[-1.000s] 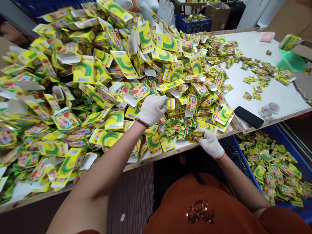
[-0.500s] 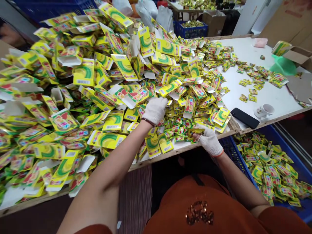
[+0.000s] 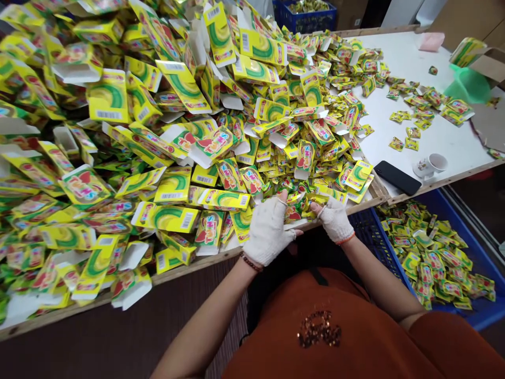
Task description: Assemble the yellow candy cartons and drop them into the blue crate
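My left hand (image 3: 268, 230), in a white fingerless glove, is at the table's front edge with its thumb and fingers apart. Small candy sachets (image 3: 292, 213) lie just beyond its fingertips. To its right, my right hand (image 3: 336, 220), gloved the same way, has its thumb and fingers closed on a yellow packet (image 3: 319, 200), partly hidden by the fingers. Printed yellow-and-green cartons (image 3: 172, 184), several with open flaps, are heaped over the left and middle of the table. Loose sachets spill out along the heap's right side.
A black phone (image 3: 396, 177) and a white mug (image 3: 430, 165) are near the right table edge. Behind them is a green bowl-like piece (image 3: 467, 84). Below the table, a blue crate (image 3: 487, 320) holds filled packets. Another blue crate (image 3: 305, 20) stands at the back.
My left hand has come back from the carton heap toward the table edge, close to my right hand, and its fingers have spread. My right hand stays nearly in place. The view has tilted down.
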`<state>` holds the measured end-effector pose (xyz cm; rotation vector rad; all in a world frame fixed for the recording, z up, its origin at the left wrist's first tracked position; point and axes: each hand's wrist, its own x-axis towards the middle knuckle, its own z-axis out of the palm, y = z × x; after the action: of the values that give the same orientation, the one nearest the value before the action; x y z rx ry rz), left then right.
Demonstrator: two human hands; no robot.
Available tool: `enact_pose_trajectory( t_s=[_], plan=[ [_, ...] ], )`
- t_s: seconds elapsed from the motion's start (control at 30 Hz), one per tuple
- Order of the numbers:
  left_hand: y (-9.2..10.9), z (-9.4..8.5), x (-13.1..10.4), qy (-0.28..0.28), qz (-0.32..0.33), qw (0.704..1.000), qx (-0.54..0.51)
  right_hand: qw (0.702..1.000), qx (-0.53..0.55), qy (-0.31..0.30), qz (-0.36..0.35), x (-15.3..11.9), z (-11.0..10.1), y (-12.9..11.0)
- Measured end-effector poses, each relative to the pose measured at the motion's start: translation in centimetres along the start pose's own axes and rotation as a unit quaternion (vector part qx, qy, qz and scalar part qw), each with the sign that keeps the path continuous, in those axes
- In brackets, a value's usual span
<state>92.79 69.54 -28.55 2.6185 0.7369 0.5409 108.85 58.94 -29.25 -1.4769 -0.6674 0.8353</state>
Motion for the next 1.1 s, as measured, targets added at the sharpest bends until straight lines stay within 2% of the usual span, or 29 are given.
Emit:
enact_pose_trajectory(
  t_s=[0.07,0.17,0.27,0.37,0.47,0.57,0.63,0.7,0.77,0.9,1.0,1.1],
  plan=[
    [0.0,1.1,-0.8,-0.002,-0.019,0.999,0.043,0.999,0.031,0.001,0.020,-0.4,0.3,0.5],
    [-0.2,1.7,-1.2,-0.015,-0.034,0.997,0.060,1.000,0.024,0.018,0.009,-0.6,0.3,0.6],
    [-0.6,1.2,-0.9,-0.045,-0.013,0.998,0.048,0.999,-0.045,0.021,-0.005,-0.6,-0.3,0.4],
    [-0.8,0.4,-0.6,-0.074,0.001,0.997,0.034,0.991,-0.132,-0.009,-0.011,-0.4,-1.2,0.3],
    [-0.7,0.1,-0.6,-0.096,0.016,0.995,0.032,0.972,-0.228,-0.049,-0.038,-0.1,-1.8,0.2],
    [-0.5,0.1,-0.8,-0.114,0.043,0.991,0.048,0.935,-0.330,-0.103,-0.079,0.1,-1.9,-0.5],
    [-0.4,0.2,-0.9,-0.117,0.050,0.990,0.057,0.912,-0.375,-0.133,-0.100,0.2,-1.6,-1.1],
    [-0.3,0.2,-1.1,-0.114,0.041,0.991,0.059,0.901,-0.393,-0.139,-0.117,0.3,-1.3,-1.4],
    [-0.4,0.0,-1.1,-0.115,0.039,0.991,0.058,0.908,-0.374,-0.144,-0.120,0.5,-1.4,-1.5],
    [-0.7,-0.7,-1.0,-0.143,0.083,0.985,0.053,0.920,-0.331,-0.183,-0.102,1.1,-2.4,-1.2],
    [-0.5,-0.5,-1.1,-0.135,0.073,0.987,0.041,0.921,-0.343,-0.154,-0.104,0.9,-2.2,-0.9],
    [0.0,0.9,-1.7,-0.077,0.032,0.996,0.029,0.922,-0.357,-0.103,-0.104,0.2,-0.8,-0.7]
  ],
)
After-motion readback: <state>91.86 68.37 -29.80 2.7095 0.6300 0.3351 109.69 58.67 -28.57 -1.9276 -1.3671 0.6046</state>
